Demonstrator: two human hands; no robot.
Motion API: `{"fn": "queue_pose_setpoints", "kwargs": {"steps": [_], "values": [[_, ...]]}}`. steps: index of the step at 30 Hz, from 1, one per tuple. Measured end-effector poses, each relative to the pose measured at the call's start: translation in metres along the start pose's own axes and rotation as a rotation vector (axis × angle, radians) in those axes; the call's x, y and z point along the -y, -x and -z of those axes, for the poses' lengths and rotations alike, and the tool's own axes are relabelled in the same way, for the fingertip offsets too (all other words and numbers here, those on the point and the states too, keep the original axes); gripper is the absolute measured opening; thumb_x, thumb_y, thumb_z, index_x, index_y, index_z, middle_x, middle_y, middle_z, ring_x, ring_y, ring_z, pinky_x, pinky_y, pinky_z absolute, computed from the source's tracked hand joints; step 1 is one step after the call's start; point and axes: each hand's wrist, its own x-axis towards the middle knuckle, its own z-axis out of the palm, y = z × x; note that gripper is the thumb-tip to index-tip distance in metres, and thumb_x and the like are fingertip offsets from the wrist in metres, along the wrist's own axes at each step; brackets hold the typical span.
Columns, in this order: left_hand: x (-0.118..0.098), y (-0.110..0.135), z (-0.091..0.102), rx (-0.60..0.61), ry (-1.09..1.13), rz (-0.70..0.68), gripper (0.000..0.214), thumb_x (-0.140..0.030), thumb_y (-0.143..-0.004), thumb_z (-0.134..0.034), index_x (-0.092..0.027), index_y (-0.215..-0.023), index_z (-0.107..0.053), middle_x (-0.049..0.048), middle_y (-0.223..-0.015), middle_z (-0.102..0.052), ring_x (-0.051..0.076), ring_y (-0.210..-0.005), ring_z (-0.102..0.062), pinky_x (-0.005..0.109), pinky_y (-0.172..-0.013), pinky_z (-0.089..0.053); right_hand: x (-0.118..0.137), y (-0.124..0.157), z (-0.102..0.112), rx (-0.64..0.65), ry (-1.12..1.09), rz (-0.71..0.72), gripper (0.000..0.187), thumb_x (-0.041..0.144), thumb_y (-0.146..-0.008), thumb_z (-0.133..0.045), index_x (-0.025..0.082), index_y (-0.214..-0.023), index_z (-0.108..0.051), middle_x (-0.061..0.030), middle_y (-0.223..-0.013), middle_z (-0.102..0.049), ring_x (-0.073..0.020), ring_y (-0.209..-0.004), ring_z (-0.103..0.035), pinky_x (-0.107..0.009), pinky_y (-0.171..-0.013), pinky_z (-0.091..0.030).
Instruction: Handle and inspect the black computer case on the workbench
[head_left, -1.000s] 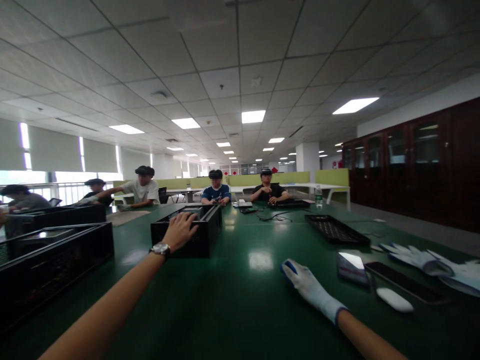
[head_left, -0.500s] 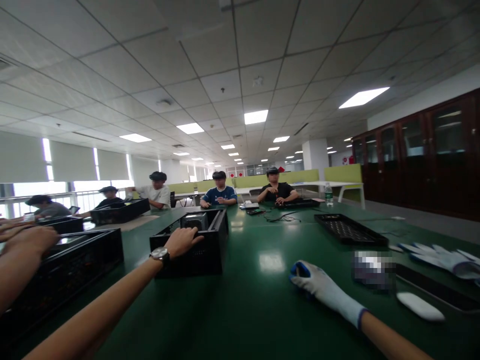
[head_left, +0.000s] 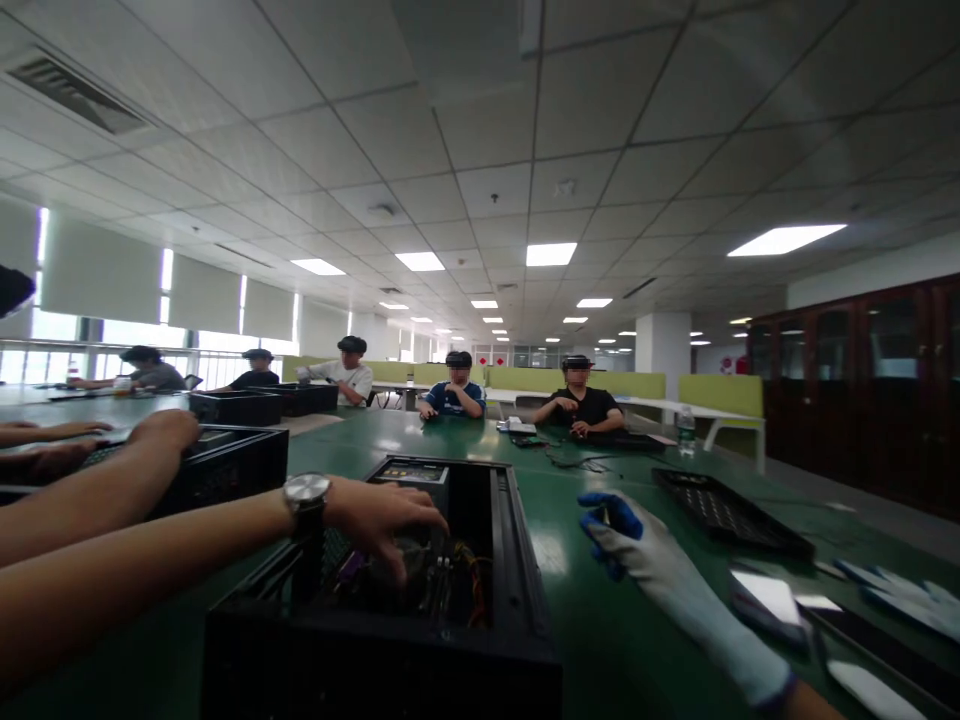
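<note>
My left hand, bare and with a watch on its wrist, reaches over a black computer case lying with its open side up. Its fingers are apart, thumb pointing down above the inside of the case. Beneath it, colored cables show, along with dark parts the hand partly covers. A power supply sits at the far end of the case. To the right of the case, my right hand wears a white and blue glove. Its fingers are curled together around something too small to make out.
Beside me on the left, a co-worker's arm rests over another black case. A black side panel, a phone and a spare glove lie right. Several people sit across the green table.
The computer case has come closer to me. My left hand has moved from its edge to above its open inside. My right hand stays curled, and the view has shifted.
</note>
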Motion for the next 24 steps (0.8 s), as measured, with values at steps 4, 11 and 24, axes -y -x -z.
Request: {"fn": "queue_pose_setpoints", "kwargs": {"steps": [4,11,24], "values": [[0.045,-0.035,-0.038,0.132,-0.063,0.082,0.101,-0.048,-0.051,-0.092,-0.038,-0.142,-0.052,0.0140,-0.145,-0.054,0.048,-0.131,-0.049,0.072,-0.104,-0.036,0.076,0.003,-0.023,0.210,0.117,0.091,0.053,0.064,-0.083,-0.067,0.025,-0.118,-0.060,-0.0042,-0.096,-0.068,-0.0185,-0.073,-0.066,-0.029,-0.059,-0.053],[0.049,-0.045,-0.050,0.011,-0.141,0.110,0.068,-0.049,-0.058,-0.087,-0.034,-0.121,-0.067,0.0132,-0.117,-0.068,0.043,-0.112,-0.061,0.068,-0.098,-0.044,0.119,-0.027,-0.096,0.519,0.322,0.325,0.029,0.035,-0.080,-0.076,0.020,-0.104,-0.068,-0.0023,-0.096,-0.072,-0.0178,-0.083,-0.066,-0.025,-0.069,-0.050],[0.036,0.041,-0.004,-0.167,-0.220,0.154,0.108,-0.018,-0.053,-0.089,-0.030,-0.148,-0.039,0.0112,-0.138,-0.046,0.035,-0.120,-0.058,0.040,-0.099,-0.051,0.102,-0.077,-0.195,0.689,0.941,0.446,0.034,0.020,-0.076,-0.081,0.016,-0.108,-0.071,-0.0127,-0.106,-0.073,-0.0296,-0.089,-0.070,-0.039,-0.076,-0.056]]}}
